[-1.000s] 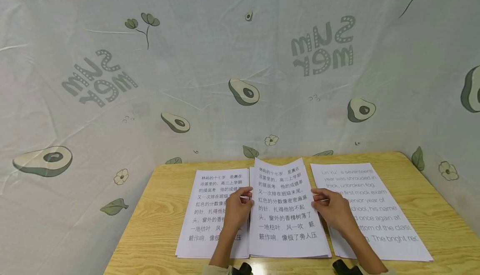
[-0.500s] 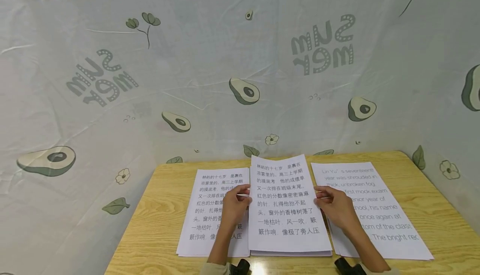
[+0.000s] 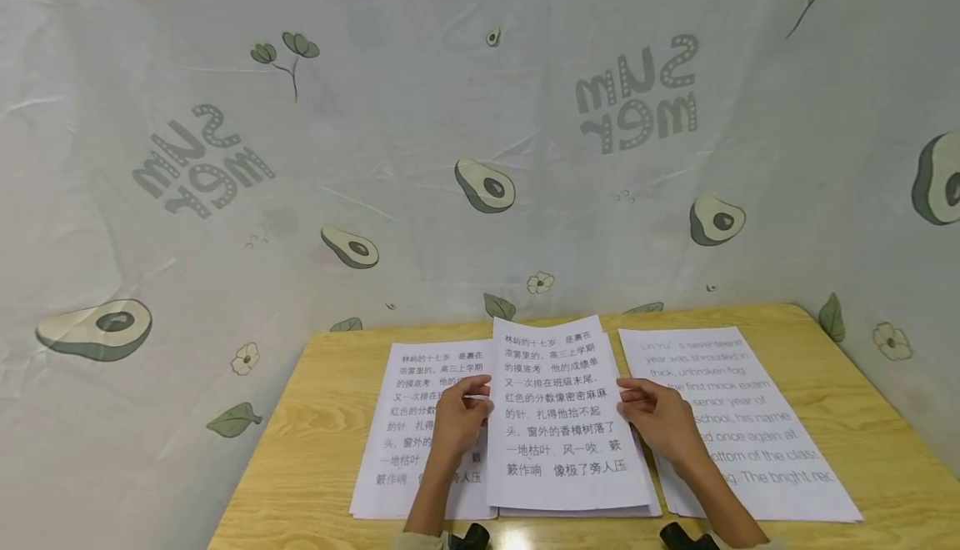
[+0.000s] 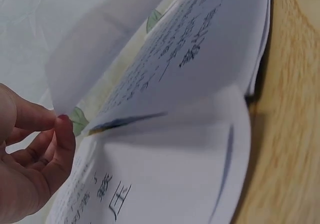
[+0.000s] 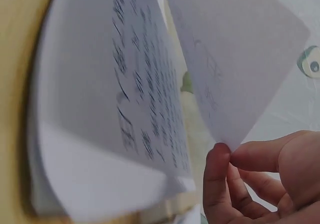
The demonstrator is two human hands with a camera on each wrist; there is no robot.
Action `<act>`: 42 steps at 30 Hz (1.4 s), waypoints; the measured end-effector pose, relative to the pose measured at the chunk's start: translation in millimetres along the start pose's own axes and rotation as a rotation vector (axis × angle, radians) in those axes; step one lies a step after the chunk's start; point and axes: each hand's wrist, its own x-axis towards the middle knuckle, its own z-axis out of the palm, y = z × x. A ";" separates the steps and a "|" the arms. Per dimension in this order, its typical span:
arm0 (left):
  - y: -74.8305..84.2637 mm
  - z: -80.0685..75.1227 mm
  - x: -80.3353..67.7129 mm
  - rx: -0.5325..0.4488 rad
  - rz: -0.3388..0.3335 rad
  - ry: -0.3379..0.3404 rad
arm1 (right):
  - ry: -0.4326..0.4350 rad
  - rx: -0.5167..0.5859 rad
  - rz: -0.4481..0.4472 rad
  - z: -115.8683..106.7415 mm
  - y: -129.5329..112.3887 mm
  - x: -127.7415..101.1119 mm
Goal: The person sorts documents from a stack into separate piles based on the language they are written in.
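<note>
A white sheet (image 3: 562, 412) printed with Chinese text is held lifted above the middle stack of paper (image 3: 645, 507) on the wooden table (image 3: 307, 442). My left hand (image 3: 463, 417) pinches its left edge and my right hand (image 3: 651, 417) pinches its right edge. In the left wrist view my left hand (image 4: 30, 154) grips the raised sheet (image 4: 105, 44) between thumb and fingers above the stack (image 4: 200, 54). In the right wrist view my right hand (image 5: 250, 179) pinches the sheet (image 5: 235, 64) above the stack (image 5: 115, 109).
A stack of Chinese-text pages (image 3: 408, 417) lies left of the held sheet, and a stack of English-text pages (image 3: 750, 417) lies to its right. A pale cloth with avocado prints (image 3: 480, 158) hangs behind and around the table.
The held sheet has shifted a little to the left and flattened out; both hands moved left with it. The stacks on the table have not moved.
</note>
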 end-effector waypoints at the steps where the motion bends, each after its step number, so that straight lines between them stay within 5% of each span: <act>1: -1.5 -2.2 -0.1 0.006 0.001 0.000 | -0.002 0.013 0.006 3.0 -0.7 -0.8; 14: -17.7 -41.7 0.2 0.090 -0.016 0.051 | -0.026 0.100 0.015 43.4 -17.5 -3.6; 42: -32.6 -125.0 -1.2 0.110 -0.040 0.121 | -0.101 0.254 -0.047 119.4 -44.6 1.3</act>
